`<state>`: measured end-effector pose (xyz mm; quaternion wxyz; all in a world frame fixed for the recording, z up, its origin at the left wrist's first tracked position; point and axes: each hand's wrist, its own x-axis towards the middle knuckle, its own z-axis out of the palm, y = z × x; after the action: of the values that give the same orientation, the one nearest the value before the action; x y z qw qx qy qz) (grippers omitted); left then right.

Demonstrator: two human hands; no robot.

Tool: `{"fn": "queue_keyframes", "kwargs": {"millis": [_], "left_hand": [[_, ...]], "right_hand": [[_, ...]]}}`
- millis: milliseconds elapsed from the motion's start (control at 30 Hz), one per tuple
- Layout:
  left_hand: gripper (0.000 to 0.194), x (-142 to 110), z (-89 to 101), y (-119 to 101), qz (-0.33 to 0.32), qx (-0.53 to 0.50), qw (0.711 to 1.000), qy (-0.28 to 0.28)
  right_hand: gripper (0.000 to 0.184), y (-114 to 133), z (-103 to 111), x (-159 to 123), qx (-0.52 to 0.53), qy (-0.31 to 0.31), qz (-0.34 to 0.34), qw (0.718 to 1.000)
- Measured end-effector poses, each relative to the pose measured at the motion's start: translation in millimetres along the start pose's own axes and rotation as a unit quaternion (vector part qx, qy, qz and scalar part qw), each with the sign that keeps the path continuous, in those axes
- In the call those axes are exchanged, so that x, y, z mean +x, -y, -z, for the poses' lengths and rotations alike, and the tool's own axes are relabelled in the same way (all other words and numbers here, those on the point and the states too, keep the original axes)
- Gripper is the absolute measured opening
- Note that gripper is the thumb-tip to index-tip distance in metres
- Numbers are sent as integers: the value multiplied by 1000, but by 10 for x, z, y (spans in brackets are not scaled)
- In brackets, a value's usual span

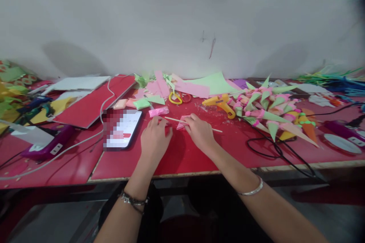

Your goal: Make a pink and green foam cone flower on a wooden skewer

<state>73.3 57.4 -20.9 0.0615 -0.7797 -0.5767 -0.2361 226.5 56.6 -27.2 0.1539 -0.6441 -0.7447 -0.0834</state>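
Observation:
My right hand (199,133) is closed around a thin pale wooden stick (217,131), which slants across the red tabletop in front of me. Under its fingertips lies a small piece of pink paper (180,125), partly covered by the hand. My left hand (155,136) rests on the table by the stick's left end, its fingers bent and the thumb apart. Whether its index fingertip touches the stick is hard to see. Just beyond the left hand is a pink packet (159,111).
A phone (132,129) lies left of my hands. Behind are yellow-handled scissors (175,98), paper scraps (196,89) and a yellow glue gun (218,103). Paper cone flowers (268,106) pile up at right, above a black cable (265,155). Purple power strips (49,146) sit at both sides.

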Motion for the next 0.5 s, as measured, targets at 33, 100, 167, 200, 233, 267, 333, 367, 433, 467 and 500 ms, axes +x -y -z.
{"fn": "queue_keyframes", "kwargs": {"millis": [33, 100, 167, 200, 233, 267, 333, 367, 433, 467, 500], "left_hand": [[21, 1, -4, -2, -1, -5, 1000, 1], [20, 3, -11, -2, -2, -11, 1000, 1], [20, 6, -16, -1, -2, -14, 1000, 3], [19, 8, -17, -1, -1, -14, 1000, 4], [19, 10, -17, -2, 0, -13, 1000, 5], [19, 12, -16, -3, 0, -13, 1000, 7], [19, 15, -13, -8, 2, -13, 1000, 11], [20, 17, -11, -10, 3, -14, 1000, 12], [20, 19, -11, -13, 5, -16, 1000, 14], [20, 20, -13, -13, 4, -18, 1000, 15], [20, 21, -16, -12, 2, -20, 1000, 14]], "right_hand": [[25, -1, 3, 16, -1, -1, 1, 1000], [26, 2, 6, 47, -2, 0, 3, 1000], [29, 8, 2, 78, -6, 6, 2, 1000], [29, 9, -2, 93, -9, 12, -1, 1000], [28, 8, -7, 107, -13, 20, -7, 1000], [25, 4, -12, 121, -17, 27, -15, 999], [24, -14, -15, 142, -24, 34, -27, 999], [25, -26, -12, 150, -26, 33, -31, 999], [26, -55, 3, 165, -24, 28, -28, 999], [26, -71, 13, 175, -22, 26, -23, 999], [26, -86, 24, 188, -18, 28, -18, 999]]}}
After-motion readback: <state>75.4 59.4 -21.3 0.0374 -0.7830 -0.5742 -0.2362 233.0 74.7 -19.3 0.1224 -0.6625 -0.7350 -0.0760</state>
